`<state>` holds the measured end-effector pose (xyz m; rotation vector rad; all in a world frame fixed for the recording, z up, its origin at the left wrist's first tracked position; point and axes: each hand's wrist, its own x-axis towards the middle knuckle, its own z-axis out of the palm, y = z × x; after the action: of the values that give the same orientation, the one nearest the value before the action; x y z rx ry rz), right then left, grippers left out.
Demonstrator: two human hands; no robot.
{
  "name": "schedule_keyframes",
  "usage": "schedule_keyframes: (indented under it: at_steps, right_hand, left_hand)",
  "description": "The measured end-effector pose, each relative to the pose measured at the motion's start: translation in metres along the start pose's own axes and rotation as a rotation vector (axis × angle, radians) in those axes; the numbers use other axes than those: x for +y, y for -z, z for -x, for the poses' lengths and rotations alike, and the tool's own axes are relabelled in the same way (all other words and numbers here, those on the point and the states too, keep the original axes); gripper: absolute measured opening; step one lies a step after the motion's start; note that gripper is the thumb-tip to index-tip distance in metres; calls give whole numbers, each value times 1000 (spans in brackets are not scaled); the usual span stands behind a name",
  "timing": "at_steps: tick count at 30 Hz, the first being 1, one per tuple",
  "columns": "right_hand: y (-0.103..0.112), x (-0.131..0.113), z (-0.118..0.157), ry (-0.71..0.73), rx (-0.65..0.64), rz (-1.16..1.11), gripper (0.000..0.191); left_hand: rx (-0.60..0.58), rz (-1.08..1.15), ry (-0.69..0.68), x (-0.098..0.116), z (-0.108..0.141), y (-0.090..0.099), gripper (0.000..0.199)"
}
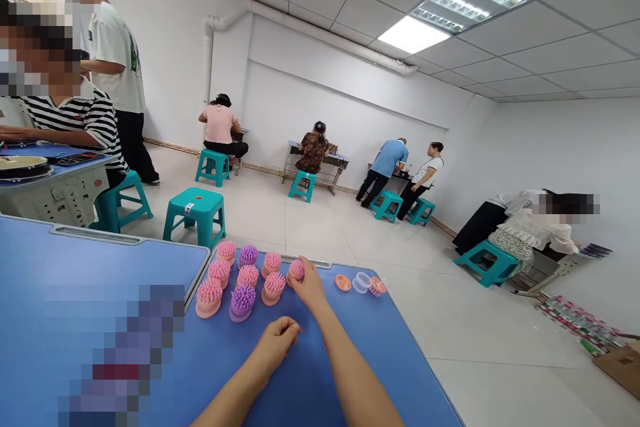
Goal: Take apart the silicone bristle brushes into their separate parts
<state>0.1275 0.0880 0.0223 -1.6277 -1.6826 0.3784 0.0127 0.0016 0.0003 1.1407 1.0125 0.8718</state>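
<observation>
My right hand (311,288) has its fingers around a pink bristled brush (297,269) near the back edge of the blue table (345,340). Lower and to the left, my left hand (278,340) is above the table with thumb and fingers pressed together; what it holds, if anything, is too small to name. Pink brushes (209,295) and purple brushes (243,300) stand in rows to the left of my right hand, bristles up. On the right lie an orange oval piece (343,282), a clear cover (361,282) and an orange brush part (377,286).
A second blue table (90,280) adjoins on the left, partly covered by a blurred patch. Beyond the tables is a teal stool (196,203). Several people sit or stand at desks around the room. A cardboard box (623,367) is at the far right.
</observation>
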Motion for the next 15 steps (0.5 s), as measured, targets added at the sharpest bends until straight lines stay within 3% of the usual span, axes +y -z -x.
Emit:
schedule_keyframes:
  at_steps: [5, 10, 15]
  right_hand:
    - [17, 11, 32, -94, 5, -100, 60]
    - [31, 14, 74, -359, -174, -664, 77]
    - [37, 1, 98, -507, -212, -939, 78]
  left_hand:
    - [94, -4, -13, 1, 5, 0, 28]
    - [326, -283, -190, 6, 16, 1, 36]
    - [326, -285, -242, 6, 17, 0, 55]
